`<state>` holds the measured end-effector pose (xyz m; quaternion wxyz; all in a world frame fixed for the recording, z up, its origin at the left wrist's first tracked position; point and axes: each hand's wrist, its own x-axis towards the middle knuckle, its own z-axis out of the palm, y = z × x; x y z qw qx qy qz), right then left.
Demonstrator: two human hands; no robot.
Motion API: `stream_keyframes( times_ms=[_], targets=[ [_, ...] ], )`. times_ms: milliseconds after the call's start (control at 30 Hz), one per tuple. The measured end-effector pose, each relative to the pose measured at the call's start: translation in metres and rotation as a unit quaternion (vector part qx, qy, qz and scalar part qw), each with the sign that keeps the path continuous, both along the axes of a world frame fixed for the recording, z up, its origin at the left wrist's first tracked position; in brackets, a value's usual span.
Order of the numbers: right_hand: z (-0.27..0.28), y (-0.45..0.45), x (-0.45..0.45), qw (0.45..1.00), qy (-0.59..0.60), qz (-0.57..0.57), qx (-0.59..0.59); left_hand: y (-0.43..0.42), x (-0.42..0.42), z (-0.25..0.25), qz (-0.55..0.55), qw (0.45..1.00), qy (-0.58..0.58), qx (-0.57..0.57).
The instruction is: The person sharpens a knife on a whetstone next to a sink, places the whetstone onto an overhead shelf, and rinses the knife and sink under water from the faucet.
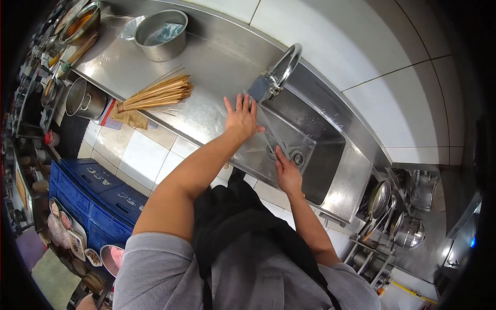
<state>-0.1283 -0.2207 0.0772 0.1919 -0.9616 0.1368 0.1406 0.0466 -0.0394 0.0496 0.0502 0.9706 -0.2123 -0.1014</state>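
My right hand (288, 170) is closed at the near end of a long, shiny strip that looks like a knife blade (270, 132); its handle is hidden in the fingers. The blade slants up and left over the sink (330, 160). My left hand (242, 120) lies with fingers stretched out and apart at the blade's far end; whether they press on it I cannot tell. Just past those fingertips is a grey rectangular block (258, 89), beside the curved metal faucet (287, 67).
On the steel counter (212, 57) lie a bundle of wooden skewers (157, 93) and a metal pot (161, 36) with a bluish cloth-like thing inside. Blue crates (98, 181) stand behind me on the left. Pans (380, 199) hang at the right. Tiled wall (361, 41) rises behind the sink.
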Motion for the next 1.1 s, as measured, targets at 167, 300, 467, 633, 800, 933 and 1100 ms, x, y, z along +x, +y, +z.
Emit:
stream_keyframes(
  times_ms=[167,300,467,633,800,933,1100],
  targets=[
    [0.022,0.003,-0.04,1.0,0.005,0.004,0.008,0.017,-0.044,0.02,0.017,0.999,0.024,-0.029],
    [0.008,0.009,-0.068,0.998,0.028,-0.002,0.064,0.024,-0.067,0.011,0.005,0.999,0.039,-0.024],
    [-0.009,0.006,0.004,1.0,0.005,-0.005,0.011,0.009,-0.004,0.002,0.023,1.0,0.017,-0.011],
    [0.003,0.0,-0.019,0.999,-0.046,0.016,-0.008,0.012,-0.036,-0.004,-0.024,0.996,-0.03,-0.076],
    [0.0,-0.004,-0.067,0.997,0.02,0.009,0.075,0.018,-0.076,-0.01,-0.103,0.993,-0.012,-0.049],
    [-0.016,-0.007,-0.013,0.999,0.028,-0.001,0.018,0.004,-0.026,-0.025,-0.091,0.994,-0.058,-0.029],
    [0.005,-0.002,-0.026,1.0,-0.028,-0.001,0.012,0.009,-0.027,-0.02,-0.079,0.989,-0.094,-0.087]
  ],
)
